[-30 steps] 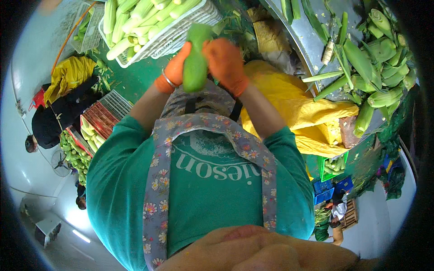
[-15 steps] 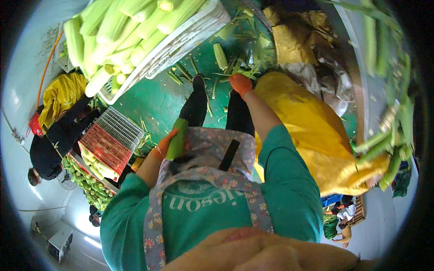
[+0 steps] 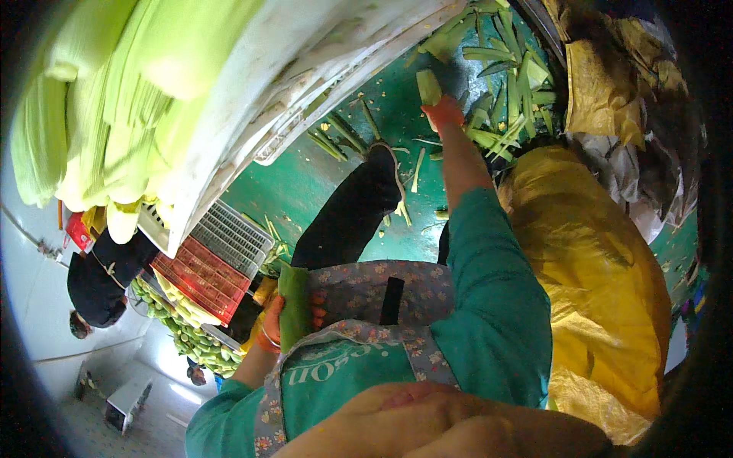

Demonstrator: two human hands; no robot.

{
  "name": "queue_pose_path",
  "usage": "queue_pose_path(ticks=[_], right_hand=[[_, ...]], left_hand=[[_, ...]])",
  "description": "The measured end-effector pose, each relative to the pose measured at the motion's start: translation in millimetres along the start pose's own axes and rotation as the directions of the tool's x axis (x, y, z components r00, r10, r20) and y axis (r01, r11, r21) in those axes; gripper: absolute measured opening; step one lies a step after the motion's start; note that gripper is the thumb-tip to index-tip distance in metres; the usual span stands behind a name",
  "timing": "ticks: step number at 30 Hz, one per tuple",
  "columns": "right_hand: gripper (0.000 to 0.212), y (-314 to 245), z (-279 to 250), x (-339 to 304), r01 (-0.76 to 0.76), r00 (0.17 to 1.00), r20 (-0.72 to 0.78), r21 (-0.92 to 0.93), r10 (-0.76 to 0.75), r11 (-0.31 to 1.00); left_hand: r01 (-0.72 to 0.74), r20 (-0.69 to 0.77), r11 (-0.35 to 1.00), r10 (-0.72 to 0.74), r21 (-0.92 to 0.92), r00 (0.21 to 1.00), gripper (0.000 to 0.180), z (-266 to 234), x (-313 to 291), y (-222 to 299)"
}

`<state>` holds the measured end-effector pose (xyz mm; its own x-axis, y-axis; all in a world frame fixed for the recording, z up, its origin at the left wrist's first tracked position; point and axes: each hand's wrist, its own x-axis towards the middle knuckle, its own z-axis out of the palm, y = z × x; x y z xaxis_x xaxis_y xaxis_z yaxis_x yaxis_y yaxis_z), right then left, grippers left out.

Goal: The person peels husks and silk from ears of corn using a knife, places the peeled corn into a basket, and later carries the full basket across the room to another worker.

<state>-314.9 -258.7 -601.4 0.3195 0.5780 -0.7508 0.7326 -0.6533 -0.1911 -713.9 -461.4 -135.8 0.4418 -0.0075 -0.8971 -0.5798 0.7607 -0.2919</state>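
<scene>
My left hand (image 3: 272, 324), in an orange glove, is wrapped round a green ear of corn (image 3: 292, 305) in its husk, upright against my apron. Orange fingertips show on its far side. Out ahead over the green floor, my right hand (image 3: 443, 114), also orange-gloved, has its fingers closed round the near end of another husked ear of corn (image 3: 429, 86). Cut stalks and husk leaves (image 3: 523, 76) lie heaped just right of that hand.
A white crate (image 3: 282, 84) heaped with pale-green ears of corn (image 3: 137, 99) rises at my left. Beyond it are a red crate (image 3: 202, 282), a grey crate (image 3: 233, 233) and a person in black (image 3: 99, 282). A yellow sack (image 3: 588, 282) bulges along my right.
My right hand has reached farther forward and taken hold of the ear that lay on the floor. I have leaned forward, nearer the white crate. My left hand keeps its ear.
</scene>
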Motion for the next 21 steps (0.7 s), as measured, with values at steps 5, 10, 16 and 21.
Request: queue_pose_path(ticks=[5,10,16,21], right_hand=[[0.055,18.9,-38.5,-83.7,-0.044,0.875,0.355,0.736,-0.33,0.675],[0.07,-50.3,-188.4,-289.3,0.597,0.61,0.388,0.348,-0.691,0.723],[0.085,-190.0,-380.0,-458.3,0.939,0.325,0.083,-0.146,-0.942,0.311],[0.078,-307.3,-400.8,-470.1,0.884,0.154,-0.017,-0.444,-0.988,0.146]], left_hand=[[0.062,0.049,0.997,-0.06,-0.044,0.997,0.084,20.8,-8.8,1.6],[0.006,-0.057,1.0,-0.005,0.02,0.998,0.065,40.7,-23.1,-18.6],[-0.192,-0.047,0.912,0.224,0.363,0.974,0.051,46.0,-21.3,-36.6],[-0.302,-0.027,0.922,0.317,0.242,0.948,0.051,76.8,-49.6,-41.7]])
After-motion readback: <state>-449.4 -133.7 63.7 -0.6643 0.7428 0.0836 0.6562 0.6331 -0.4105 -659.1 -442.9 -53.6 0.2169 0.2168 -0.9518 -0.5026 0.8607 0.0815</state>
